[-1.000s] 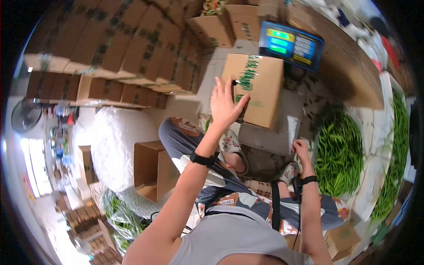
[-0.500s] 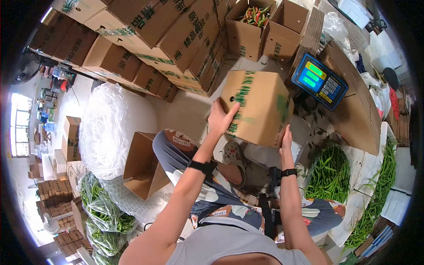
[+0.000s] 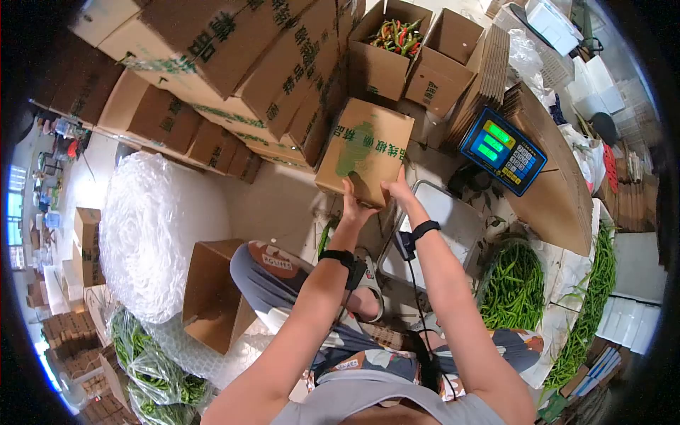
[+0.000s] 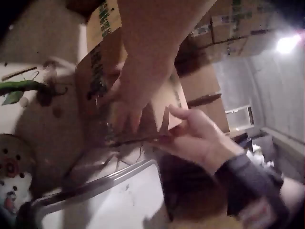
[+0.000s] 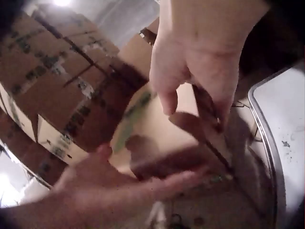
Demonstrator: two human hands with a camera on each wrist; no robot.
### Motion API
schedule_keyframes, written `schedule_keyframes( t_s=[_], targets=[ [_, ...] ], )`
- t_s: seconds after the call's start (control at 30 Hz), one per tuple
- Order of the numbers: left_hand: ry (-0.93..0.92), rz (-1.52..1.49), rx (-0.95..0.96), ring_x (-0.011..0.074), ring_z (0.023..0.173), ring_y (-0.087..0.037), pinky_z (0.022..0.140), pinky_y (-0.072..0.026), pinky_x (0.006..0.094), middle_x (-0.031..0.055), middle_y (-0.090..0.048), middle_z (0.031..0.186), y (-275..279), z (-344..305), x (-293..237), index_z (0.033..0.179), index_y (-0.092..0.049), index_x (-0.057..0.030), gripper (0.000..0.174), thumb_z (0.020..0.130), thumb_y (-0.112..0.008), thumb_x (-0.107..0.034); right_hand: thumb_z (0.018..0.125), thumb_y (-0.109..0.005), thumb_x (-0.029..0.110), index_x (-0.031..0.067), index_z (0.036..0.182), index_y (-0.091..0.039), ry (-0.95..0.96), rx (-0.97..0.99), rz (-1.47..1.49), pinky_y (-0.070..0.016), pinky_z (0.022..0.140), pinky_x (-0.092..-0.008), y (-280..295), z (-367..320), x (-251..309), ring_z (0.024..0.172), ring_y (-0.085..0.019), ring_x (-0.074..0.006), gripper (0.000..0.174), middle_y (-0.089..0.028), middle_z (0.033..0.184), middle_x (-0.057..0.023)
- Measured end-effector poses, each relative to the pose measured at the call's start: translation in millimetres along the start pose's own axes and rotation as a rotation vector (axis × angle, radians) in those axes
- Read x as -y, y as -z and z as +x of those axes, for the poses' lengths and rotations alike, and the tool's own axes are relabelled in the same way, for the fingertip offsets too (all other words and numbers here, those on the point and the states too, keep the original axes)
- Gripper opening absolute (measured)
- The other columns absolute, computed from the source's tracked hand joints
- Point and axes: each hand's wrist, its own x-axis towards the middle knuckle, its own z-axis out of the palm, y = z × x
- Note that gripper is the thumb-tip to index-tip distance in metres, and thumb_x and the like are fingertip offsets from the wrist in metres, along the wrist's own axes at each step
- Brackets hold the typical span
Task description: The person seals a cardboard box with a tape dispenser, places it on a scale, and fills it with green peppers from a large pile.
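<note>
A closed cardboard box (image 3: 365, 145) with green printing is in front of the person, beside the stacked boxes. At its near edge the left hand (image 3: 358, 207) has its thumb on the top and its fingers along the near side. The right hand (image 3: 399, 191) grips the near right corner, thumb on top and fingers down the side. In the right wrist view the left hand (image 5: 105, 183) and right hand (image 5: 200, 67) are both against the box (image 5: 162, 129). Nearer the person, the white scale platform (image 3: 432, 234) lies bare on the floor.
Stacked boxes (image 3: 262, 78) rise at the left. Behind stand an open box of peppers (image 3: 382, 67) and another open box (image 3: 443, 71). The scale display (image 3: 503, 150) is lit at the right, above a bag of green peppers (image 3: 513, 287). Bubble wrap (image 3: 149, 234) stands left.
The box went from the scale platform forward and left toward the stack, turning on the way. The right hand, earlier low by the knee, came up to it and both hands hold it now.
</note>
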Motion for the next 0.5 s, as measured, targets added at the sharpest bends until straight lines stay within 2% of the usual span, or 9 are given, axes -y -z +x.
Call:
schedule_keyframes(
  t_s=[0.03,0.13,0.17,0.23,0.3,0.37,0.4,0.47,0.5],
  targets=[
    [0.011,0.0,-0.004,0.0332,0.122,-0.027,0.09,-0.0256,0.0607,0.0095,-0.03,0.132,13,18,-3,0.131,-0.025,-0.0177,0.075,0.076,-0.038,-0.067,0.068,-0.062,0.003,0.0085,0.132,-0.017,-0.007,0.043,0.043,-0.034,0.093,-0.0331,0,-2,8,0.11,-0.042,-0.022,0.078,-0.039,0.124,-0.0106],
    [-0.11,0.112,-0.166,0.0374,0.122,-0.023,0.087,-0.0287,0.0649,0.0109,-0.02,0.134,13,38,-4,0.13,-0.022,-0.0167,0.068,0.077,-0.058,-0.04,0.067,-0.055,-0.004,0.0117,0.131,-0.022,-0.077,0.141,0.06,-0.0334,0.092,-0.0311,7,13,18,0.11,-0.041,-0.019,0.074,-0.042,0.121,-0.008],
    [-0.132,0.106,-0.226,0.0361,0.121,-0.024,0.088,-0.0294,0.0646,0.0112,-0.021,0.133,-9,31,-13,0.128,-0.026,-0.0134,0.061,0.079,-0.059,-0.031,0.065,-0.053,-0.006,0.0101,0.131,-0.024,0.11,0.14,-0.094,-0.0331,0.093,-0.031,9,17,30,0.113,-0.038,-0.0189,0.074,-0.041,0.123,-0.0084],
    [0.001,0.148,-0.305,0.038,0.119,-0.027,0.088,-0.0333,0.0621,0.0113,-0.021,0.133,-25,37,-33,0.128,-0.025,-0.0139,0.053,0.084,-0.052,-0.027,0.062,-0.054,-0.005,0.0118,0.135,-0.017,-0.017,0.199,-0.229,-0.0325,0.093,-0.0299,13,14,76,0.119,-0.034,-0.022,0.083,-0.037,0.129,-0.0129],
    [0.039,0.225,-0.278,0.0383,0.117,-0.029,0.088,-0.0354,0.0604,0.0114,-0.021,0.133,3,67,-39,0.128,-0.026,-0.0145,0.05,0.086,-0.05,-0.027,0.063,-0.054,-0.002,0.0105,0.131,-0.03,-0.109,0.277,-0.497,-0.0342,0.092,-0.0293,29,24,91,0.114,-0.041,-0.0237,0.073,-0.046,0.123,-0.013],
    [0.068,0.306,-0.254,0.0386,0.115,-0.032,0.087,-0.0375,0.0586,0.0115,-0.021,0.133,5,78,-45,0.127,-0.027,-0.015,0.047,0.087,-0.047,-0.027,0.066,-0.052,0.002,0.008,0.12,-0.045,-0.011,0.362,-0.828,-0.0366,0.091,-0.0316,52,43,107,0.107,-0.049,-0.0274,0.055,-0.054,0.113,-0.0139],
    [0.095,0.36,-0.295,0.0383,0.114,-0.034,0.086,-0.0396,0.0571,0.0117,-0.024,0.131,-4,71,-46,0.126,-0.029,-0.0152,0.044,0.088,-0.046,-0.028,0.066,-0.051,0.005,0.005,0.106,-0.055,0.308,0.077,-0.859,-0.0388,0.09,-0.0343,61,40,124,0.102,-0.051,-0.0297,0.041,-0.056,0.108,-0.0139],
    [0.117,0.409,-0.328,0.0379,0.112,-0.037,0.085,-0.0418,0.0556,0.0119,-0.026,0.129,-17,60,-46,0.124,-0.03,-0.0154,0.041,0.088,-0.044,-0.029,0.069,-0.048,0.004,0.0021,0.096,-0.058,0.73,-0.416,-0.867,-0.0428,0.082,-0.0408,94,37,171,0.091,-0.052,-0.0365,0.028,-0.057,0.094,-0.0193],
    [0.089,0.402,-0.34,0.036,0.11,-0.041,0.084,-0.0411,0.0566,0.0115,-0.033,0.127,-18,53,-45,0.123,-0.035,-0.014,0.039,0.087,-0.045,-0.028,0.069,-0.052,0.007,0.0006,0.097,-0.057,0.703,-0.591,-0.987,-0.0396,0.087,-0.0406,114,35,200,0.098,-0.049,-0.0356,0.029,-0.056,0.099,-0.019]
  ],
)
